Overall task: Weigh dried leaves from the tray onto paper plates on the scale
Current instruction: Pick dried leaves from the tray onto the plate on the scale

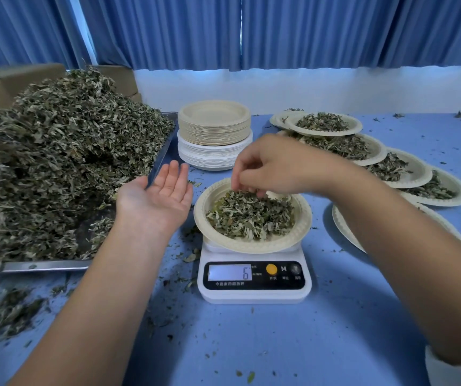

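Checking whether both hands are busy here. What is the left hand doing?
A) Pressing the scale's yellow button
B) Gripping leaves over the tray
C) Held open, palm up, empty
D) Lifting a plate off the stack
C: the left hand lies palm up with straight fingers and nothing in it, between the tray and the plate on the scale; only the right hand pinches the dried leaves.

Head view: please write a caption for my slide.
Right hand pinches leaves on the plate atop the scale; left hand open, palm up.
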Tool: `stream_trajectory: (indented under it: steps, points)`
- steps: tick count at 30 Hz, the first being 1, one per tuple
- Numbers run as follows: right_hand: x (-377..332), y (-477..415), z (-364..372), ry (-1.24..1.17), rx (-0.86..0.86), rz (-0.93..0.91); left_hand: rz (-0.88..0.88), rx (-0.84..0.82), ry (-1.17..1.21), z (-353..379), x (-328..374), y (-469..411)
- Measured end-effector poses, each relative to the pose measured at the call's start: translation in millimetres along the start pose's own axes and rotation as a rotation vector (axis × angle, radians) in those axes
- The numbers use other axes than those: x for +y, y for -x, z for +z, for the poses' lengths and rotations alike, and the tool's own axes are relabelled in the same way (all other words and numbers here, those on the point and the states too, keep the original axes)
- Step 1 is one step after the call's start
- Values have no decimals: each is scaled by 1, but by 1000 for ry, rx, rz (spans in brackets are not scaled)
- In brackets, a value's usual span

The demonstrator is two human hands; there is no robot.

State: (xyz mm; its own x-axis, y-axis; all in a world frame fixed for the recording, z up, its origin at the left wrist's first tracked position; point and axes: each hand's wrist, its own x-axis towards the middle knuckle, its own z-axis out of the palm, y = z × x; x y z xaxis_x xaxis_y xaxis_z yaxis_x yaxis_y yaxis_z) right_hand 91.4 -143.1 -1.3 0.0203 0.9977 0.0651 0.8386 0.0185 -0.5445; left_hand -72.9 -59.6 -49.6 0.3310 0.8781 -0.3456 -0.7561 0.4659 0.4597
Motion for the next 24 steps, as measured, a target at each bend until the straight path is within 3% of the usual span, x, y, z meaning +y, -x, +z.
stream_trajectory:
  steps: [3, 15, 24]
  points:
    - [2, -3, 9, 98, -105, 41, 5, 5, -1, 0, 0, -1]
    - [-1, -4, 0, -138, 156, -34, -14, 6, 13, 0, 2, 0]
    - [-54, -71, 28, 5, 133, -181, -74, -32, 11, -1, 9, -2]
